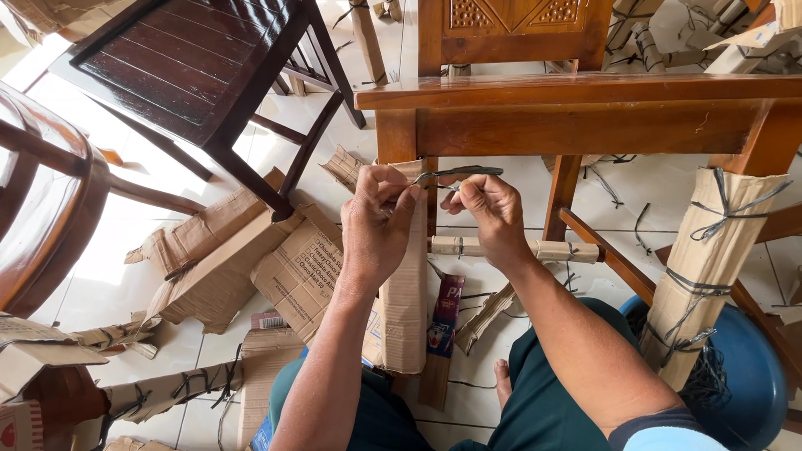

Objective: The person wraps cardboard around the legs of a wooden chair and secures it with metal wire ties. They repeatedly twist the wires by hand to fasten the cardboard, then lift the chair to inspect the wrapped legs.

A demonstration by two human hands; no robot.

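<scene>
Both hands work a dark plastic strap (459, 173) against the cardboard-wrapped chair leg (407, 276) — left hand (378, 221) and right hand (493, 213) each pinched shut on it, just under the wooden seat rail (585, 125). The strap (thin, flat, grey-black) looks slick; a loose pinch could let it slip and the cardboard sag.

This looks like a furniture packing area, set up on a white tiled floor (518, 179). Wooden furniture crowds the space: a dark slatted chair (200, 63), a brown wooden chair (585, 117) and a leg wrapped in corrugated cardboard and tied with black strapping (710, 267). Torn cardboard pieces (242, 267) and loose strap offcuts (606, 188) litter the floor.
</scene>
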